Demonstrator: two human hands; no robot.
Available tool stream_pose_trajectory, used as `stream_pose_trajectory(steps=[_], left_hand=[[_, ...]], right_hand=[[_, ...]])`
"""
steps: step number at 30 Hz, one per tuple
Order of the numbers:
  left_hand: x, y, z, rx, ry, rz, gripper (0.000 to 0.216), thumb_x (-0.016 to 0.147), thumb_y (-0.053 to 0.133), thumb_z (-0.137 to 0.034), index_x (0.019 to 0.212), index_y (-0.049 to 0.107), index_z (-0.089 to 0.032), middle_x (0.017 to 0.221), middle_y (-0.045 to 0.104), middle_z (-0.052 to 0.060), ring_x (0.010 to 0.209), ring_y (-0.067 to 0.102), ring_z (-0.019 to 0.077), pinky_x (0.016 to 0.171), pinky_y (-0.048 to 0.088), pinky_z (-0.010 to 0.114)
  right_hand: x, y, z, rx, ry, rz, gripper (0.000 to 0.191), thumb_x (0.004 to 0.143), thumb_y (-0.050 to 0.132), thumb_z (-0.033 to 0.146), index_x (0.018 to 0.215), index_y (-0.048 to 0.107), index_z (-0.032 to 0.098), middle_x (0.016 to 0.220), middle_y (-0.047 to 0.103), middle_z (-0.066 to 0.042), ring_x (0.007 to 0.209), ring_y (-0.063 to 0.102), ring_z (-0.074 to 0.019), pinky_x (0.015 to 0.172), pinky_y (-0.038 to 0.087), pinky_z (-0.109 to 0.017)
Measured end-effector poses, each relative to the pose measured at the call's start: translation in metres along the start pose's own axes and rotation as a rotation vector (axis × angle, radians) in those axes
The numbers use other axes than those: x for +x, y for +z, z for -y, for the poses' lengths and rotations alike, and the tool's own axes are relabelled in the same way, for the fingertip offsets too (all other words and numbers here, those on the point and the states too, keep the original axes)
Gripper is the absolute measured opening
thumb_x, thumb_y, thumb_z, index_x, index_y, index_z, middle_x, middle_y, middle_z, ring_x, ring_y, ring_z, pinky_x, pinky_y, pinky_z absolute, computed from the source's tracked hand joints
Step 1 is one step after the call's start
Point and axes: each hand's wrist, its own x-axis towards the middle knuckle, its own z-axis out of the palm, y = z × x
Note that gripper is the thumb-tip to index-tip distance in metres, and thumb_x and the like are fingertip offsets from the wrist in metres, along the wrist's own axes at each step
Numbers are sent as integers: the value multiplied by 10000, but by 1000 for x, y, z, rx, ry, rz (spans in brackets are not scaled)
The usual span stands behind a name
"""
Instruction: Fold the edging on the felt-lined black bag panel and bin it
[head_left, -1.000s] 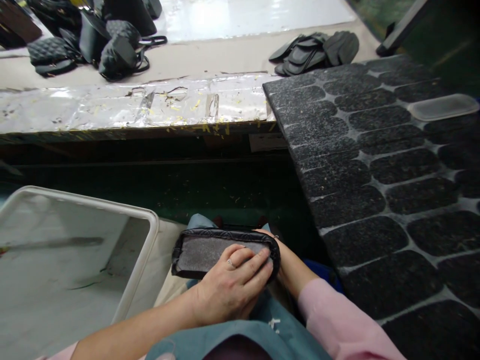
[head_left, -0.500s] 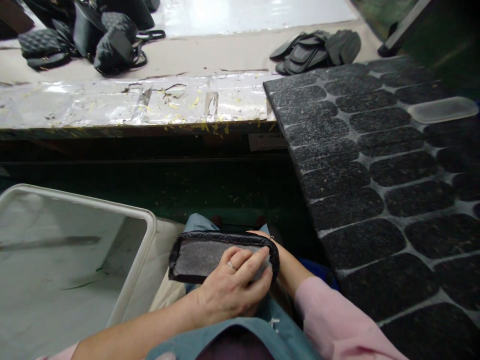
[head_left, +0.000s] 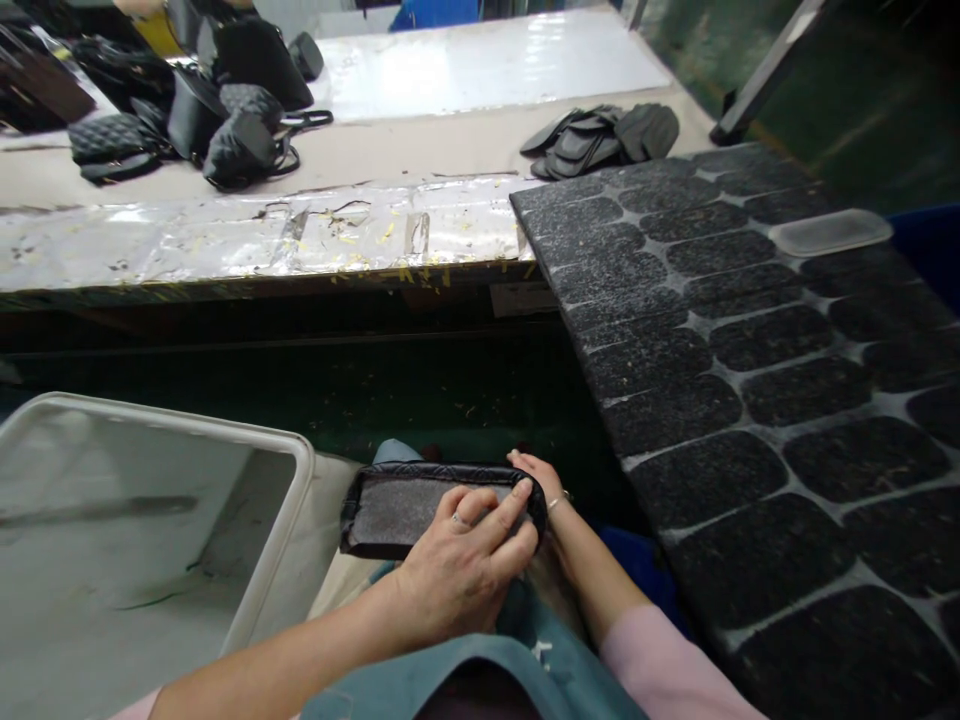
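On my lap lies a flat oblong piece (head_left: 397,508) with a grey felt face and a black quilted rim folded over its edge. My left hand (head_left: 465,565), a ring on one finger, presses its fingers down on the right end of the grey face. My right hand (head_left: 541,482) comes from the right and grips that same end at the rim; most of its fingers are hidden behind the piece.
A white plastic bin (head_left: 292,520) stands at my left. A board (head_left: 705,420) covered with rows of dark oval pieces fills the right, a clear oval lid (head_left: 829,231) on it. Beyond a taped table edge (head_left: 262,235) lie black quilted bags (head_left: 225,120) and loose dark ovals (head_left: 600,135).
The view has tilted up a little. My right hand has come further into sight at the piece's right end. My left fingers have shifted slightly on the grey face.
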Motion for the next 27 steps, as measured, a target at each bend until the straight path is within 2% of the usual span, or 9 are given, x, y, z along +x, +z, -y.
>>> stream_pose_trajectory(steps=[2, 4, 7, 10, 15, 20, 24, 27], left_hand=[[0, -2, 0, 10, 10, 30, 357, 850, 478, -287, 1191, 530, -192, 1475, 336, 86, 1060, 442, 263, 915, 327, 442], [0, -4, -1, 24, 11, 56, 370, 849, 470, -277, 1203, 520, -186, 1482, 320, 96, 1071, 437, 275, 916, 329, 458], [1, -5, -2, 33, 5, 83, 390, 842, 478, -279, 1218, 511, -182, 1478, 323, 100, 1087, 433, 279, 925, 332, 462], [0, -6, -2, 35, 8, 84, 400, 841, 482, -284, 1227, 506, -180, 1475, 326, 100, 1097, 431, 276, 934, 335, 461], [0, -6, -2, 37, 19, 66, 403, 837, 478, -272, 1227, 511, -179, 1471, 326, 104, 1101, 427, 282, 929, 339, 471], [-1, -5, 0, 17, 31, 45, 404, 839, 478, -282, 1226, 517, -175, 1425, 385, 108, 1081, 445, 275, 925, 354, 461], [-4, 0, 2, -30, 50, -68, 387, 846, 486, -279, 1212, 535, -163, 1312, 488, 117, 1063, 466, 252, 957, 359, 441], [-7, 2, 3, -57, 54, -137, 377, 851, 484, -273, 1203, 552, -152, 1253, 528, 124, 1053, 481, 241, 971, 370, 436]], right_hand=[[-11, -8, -2, 94, -43, -76, 438, 902, 455, 539, 1118, 583, 179, 1003, 629, -54, 866, 605, -169, 788, 498, -349], [-29, -15, 2, 177, -84, -87, 478, 863, 486, 585, 1144, 595, 215, 989, 642, -40, 883, 602, -163, 810, 480, -312], [-56, -22, 16, 240, -107, 11, 451, 811, 592, 552, 1121, 637, 228, 1008, 661, -46, 911, 604, -177, 831, 473, -307], [-67, -21, 30, 213, -109, 107, 421, 806, 619, 517, 1110, 655, 228, 1072, 658, -61, 979, 594, -202, 883, 457, -338], [-64, -23, 40, -144, -267, 85, 356, 845, 576, 473, 1080, 677, 225, 1103, 626, -71, 1075, 550, -223, 972, 403, -370], [-70, -20, 46, -466, -433, 0, 329, 913, 469, 390, 1116, 657, 212, 1018, 596, -79, 991, 573, -205, 908, 457, -349], [-82, -5, 48, -697, -528, -132, 394, 939, 378, 347, 1209, 611, 179, 1044, 564, -113, 948, 577, -214, 861, 490, -354], [-86, 1, 49, -808, -516, -231, 423, 932, 369, 350, 1268, 574, 196, 1091, 563, -123, 944, 579, -233, 855, 496, -377]])
